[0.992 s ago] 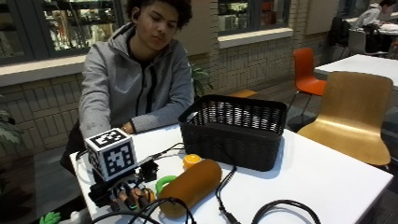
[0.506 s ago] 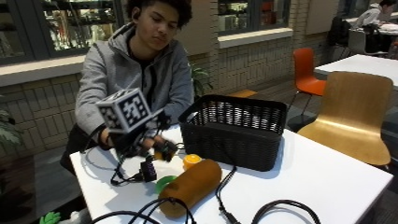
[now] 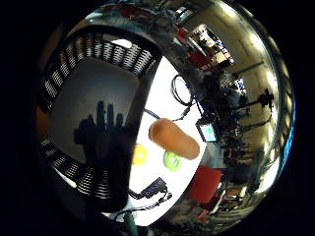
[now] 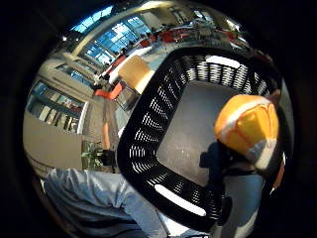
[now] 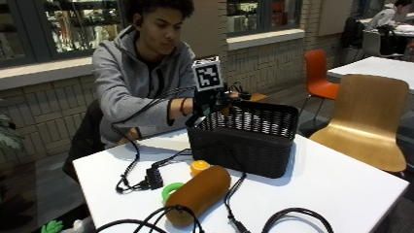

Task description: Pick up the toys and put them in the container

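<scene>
Basket (image 5: 249, 141): black, slotted lattice walls, grey floor. Tabletop (image 5: 336, 184): white. Toy at the palm (image 4: 247, 126): orange with white stripes. Long bread-shaped toy (image 5: 197, 193): tan-brown. Ring toy (image 5: 169, 189): green. Small round toy (image 5: 199, 167): orange-yellow. Person's hoodie (image 5: 126, 82): grey. Right hand (image 5: 210, 102): black glove.

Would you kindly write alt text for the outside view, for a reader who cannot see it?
A seated person holds their black-gloved right hand over a black slotted plastic basket on a white table. In front of the basket lie a long brown loaf-shaped toy, a small orange round toy and a green ring.
</scene>
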The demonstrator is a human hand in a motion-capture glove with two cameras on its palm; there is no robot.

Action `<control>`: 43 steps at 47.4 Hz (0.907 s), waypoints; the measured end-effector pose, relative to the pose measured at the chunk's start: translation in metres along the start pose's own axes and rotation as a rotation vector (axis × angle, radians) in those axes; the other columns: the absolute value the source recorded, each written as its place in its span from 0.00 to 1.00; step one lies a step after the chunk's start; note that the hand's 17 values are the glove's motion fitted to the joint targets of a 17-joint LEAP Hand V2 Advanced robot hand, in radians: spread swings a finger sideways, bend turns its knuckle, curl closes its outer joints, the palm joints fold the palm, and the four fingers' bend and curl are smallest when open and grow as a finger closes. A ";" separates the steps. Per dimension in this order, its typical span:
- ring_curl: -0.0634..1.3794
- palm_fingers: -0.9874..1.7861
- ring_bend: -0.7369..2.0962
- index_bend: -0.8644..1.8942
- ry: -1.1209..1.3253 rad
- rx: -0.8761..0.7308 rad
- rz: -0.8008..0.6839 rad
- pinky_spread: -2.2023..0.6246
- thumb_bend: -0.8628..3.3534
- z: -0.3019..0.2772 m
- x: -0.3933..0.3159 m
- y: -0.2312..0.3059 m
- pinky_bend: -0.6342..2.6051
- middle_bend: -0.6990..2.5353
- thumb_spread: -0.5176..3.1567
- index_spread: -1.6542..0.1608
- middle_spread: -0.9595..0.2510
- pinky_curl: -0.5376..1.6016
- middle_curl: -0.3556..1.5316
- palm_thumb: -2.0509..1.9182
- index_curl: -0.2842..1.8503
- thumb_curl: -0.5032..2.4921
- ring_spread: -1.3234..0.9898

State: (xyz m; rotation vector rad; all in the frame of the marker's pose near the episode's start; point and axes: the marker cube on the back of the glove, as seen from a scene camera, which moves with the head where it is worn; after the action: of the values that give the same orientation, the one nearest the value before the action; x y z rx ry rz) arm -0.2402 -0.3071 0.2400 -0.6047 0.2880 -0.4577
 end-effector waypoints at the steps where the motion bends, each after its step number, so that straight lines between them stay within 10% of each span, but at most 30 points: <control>1: 0.09 0.34 0.31 0.89 0.007 -0.021 -0.010 0.77 0.28 0.002 -0.003 -0.001 0.27 0.30 0.52 0.85 0.69 0.40 0.39 0.65 0.41 0.31 0.48; 5: 0.09 0.30 0.30 0.88 0.069 -0.136 -0.076 0.76 0.27 0.008 -0.003 -0.001 0.29 0.26 0.52 0.84 0.73 0.41 0.37 0.62 0.40 0.30 0.49; 13: 0.12 0.19 0.31 0.54 0.008 -0.167 -0.029 0.76 0.22 0.002 0.001 0.008 0.36 0.25 0.48 0.83 0.79 0.44 0.35 0.56 0.31 0.28 0.52; 43: 0.09 0.26 0.29 0.51 0.054 -0.271 0.312 0.77 0.20 0.036 0.156 0.153 0.32 0.25 0.45 0.75 0.80 0.43 0.29 0.56 0.31 0.28 0.53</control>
State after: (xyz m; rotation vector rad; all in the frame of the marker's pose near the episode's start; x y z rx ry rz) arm -0.0423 -0.2551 0.1563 -0.7968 0.4928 -0.1341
